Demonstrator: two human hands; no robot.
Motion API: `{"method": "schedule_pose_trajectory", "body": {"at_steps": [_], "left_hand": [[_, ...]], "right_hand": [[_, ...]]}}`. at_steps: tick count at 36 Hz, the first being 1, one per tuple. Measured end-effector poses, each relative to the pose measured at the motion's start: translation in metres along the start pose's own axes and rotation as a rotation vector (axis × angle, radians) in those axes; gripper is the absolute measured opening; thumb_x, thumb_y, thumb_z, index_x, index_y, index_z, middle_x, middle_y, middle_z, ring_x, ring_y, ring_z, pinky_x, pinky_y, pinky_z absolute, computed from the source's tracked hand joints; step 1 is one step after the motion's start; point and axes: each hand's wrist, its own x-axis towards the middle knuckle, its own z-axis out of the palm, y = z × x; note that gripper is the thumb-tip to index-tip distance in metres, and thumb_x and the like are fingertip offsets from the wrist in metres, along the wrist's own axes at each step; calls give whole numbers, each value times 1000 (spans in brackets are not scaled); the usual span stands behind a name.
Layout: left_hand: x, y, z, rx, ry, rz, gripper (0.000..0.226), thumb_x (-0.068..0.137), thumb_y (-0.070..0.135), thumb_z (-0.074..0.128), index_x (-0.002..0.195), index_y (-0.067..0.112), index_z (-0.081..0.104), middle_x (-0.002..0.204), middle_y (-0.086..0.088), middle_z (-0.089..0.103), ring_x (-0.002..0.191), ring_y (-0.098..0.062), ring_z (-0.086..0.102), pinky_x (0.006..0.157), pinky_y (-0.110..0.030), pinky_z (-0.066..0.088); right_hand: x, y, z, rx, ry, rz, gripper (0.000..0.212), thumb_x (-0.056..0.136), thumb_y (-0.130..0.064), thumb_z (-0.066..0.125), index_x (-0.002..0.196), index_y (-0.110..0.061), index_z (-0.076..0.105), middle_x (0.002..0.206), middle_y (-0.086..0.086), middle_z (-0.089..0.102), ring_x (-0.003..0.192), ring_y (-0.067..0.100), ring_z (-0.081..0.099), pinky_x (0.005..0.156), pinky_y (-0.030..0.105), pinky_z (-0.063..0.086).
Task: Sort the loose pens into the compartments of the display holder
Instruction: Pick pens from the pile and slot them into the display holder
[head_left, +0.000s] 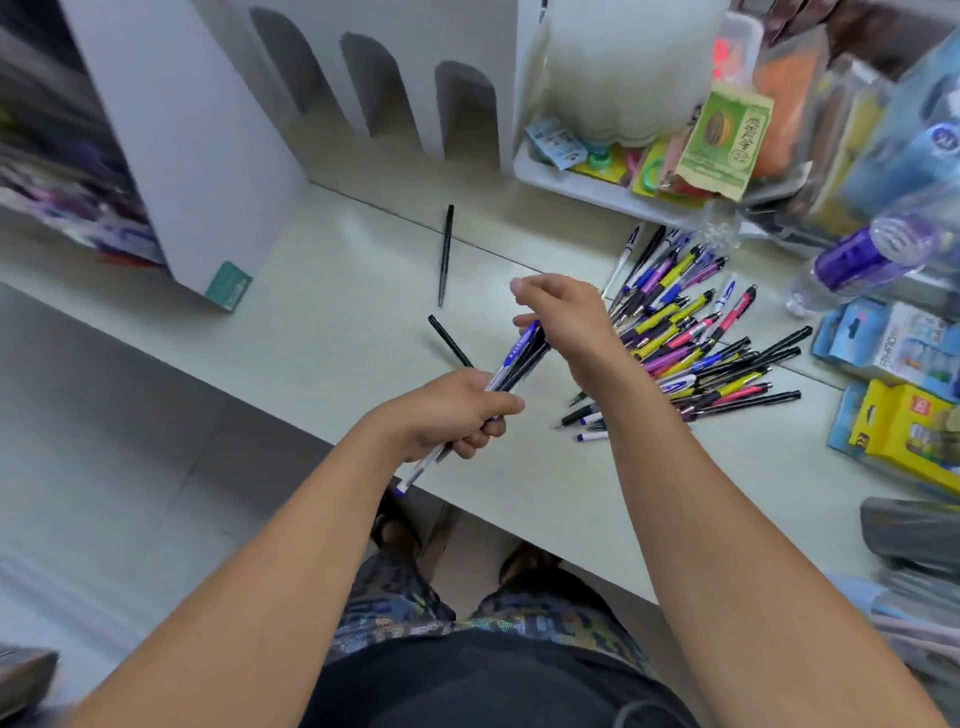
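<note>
At the near edge of the pale table (322, 291), head view: left hand (457, 415) is fisted round a bundle of pens (519, 358), blue, clear and black barrels, tips sticking out below the fist past the table edge, caps pointing up and right. Right hand (563, 317) sits just above the bundle's top end, fingers curled at it; whether it pinches a pen I cannot tell, blur hides the fingertips. Loose pile of pens (696, 332), yellow, purple, pink, black, lies right of the hands. One black pen (445, 254) lies alone further back, another black pen (449, 340) pokes out behind the left hand. White display holder (374, 93) with arched compartments stands far left. Tray of stationery (566, 176) far right; water bottle (862, 260) lying right.
</note>
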Motion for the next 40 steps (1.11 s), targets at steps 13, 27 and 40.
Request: {"method": "schedule_pose_trajectory", "body": {"at_steps": [13,27,40], "left_hand": [[-7,-56,-121,-259,111,113,15,104,16,53,90,15,48,60,-2,48,49,-16,46,47,-26,42],[-7,-60,-198,-426,105,128,7,103,16,57,97,16,52,67,2,43,48,-9,29,43,-20,26],[-53,-65,-224,-440,213,164,26,100,33,62,87,16,48,64,1,48,47,-12,42,44,-24,39]], "right_hand": [[-1,27,125,-318,351,-24,42,102,-55,45,102,-18,64,97,-1,68,95,25,66,82,41,52],[41,28,172,-557,412,59,16,102,-20,54,105,-6,58,96,10,63,91,29,58,70,29,33],[106,5,164,-584,439,143,32,94,-27,65,109,-3,51,100,12,60,88,31,59,76,32,45]]}}
